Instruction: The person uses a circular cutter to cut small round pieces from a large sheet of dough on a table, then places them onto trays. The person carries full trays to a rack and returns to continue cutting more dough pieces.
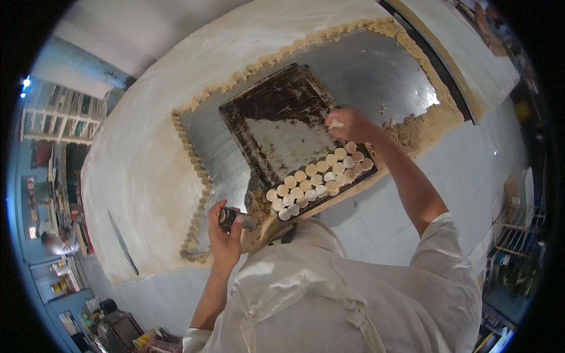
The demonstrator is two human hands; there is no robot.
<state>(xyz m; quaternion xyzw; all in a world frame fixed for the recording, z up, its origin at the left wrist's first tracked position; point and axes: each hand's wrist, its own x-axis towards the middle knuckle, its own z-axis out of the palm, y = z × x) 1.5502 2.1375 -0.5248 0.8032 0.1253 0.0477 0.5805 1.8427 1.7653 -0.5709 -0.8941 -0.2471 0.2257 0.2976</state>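
Observation:
My left hand (225, 238) grips a short metal cylinder (245, 222) with a dark end, which looks like a round cutter. Over the right side of a worn, dark baking tray (278, 99) is my right hand (352, 125), slightly blurred, with a pale piece of dough (336, 124) at its fingers. Rows of small dough rounds (310, 170) line the tray's near edge, some overlapping. Beyond the tray spreads a large rolled dough sheet (145, 163), its inner edge scalloped by round cuts. Bare metal tabletop (375, 66) shows inside that edge.
A long knife blade (123, 242) lies on the dough sheet at the left. Dough scraps (408, 132) are heaped right of the tray. A dark strip (430, 57) borders the table's far right. Another person (57, 243) is in the left background; wire shelving (516, 234) stands right.

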